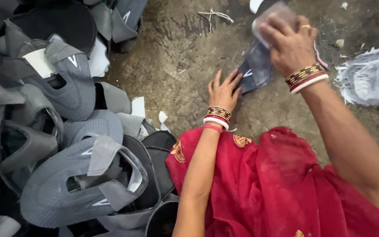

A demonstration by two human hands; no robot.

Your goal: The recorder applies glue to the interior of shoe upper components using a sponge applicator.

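— Cracked concrete floor (pixel 176 66), with what on it?
— Grey shoe uppers (pixel 66 145) heaped at left; one dark shoe upper (pixel 256 70) lies ahead.
— Hands?
— Left hand (pixel 223 91) presses it flat, fingers spread; right hand (pixel 289 43) grips a pale cloth (pixel 272 16) above it.

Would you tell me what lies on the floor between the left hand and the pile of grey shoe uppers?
In the head view, between the left hand and the pile of grey shoe uppers lies mostly bare, cracked floor, with a few small white scraps near the pile's edge.
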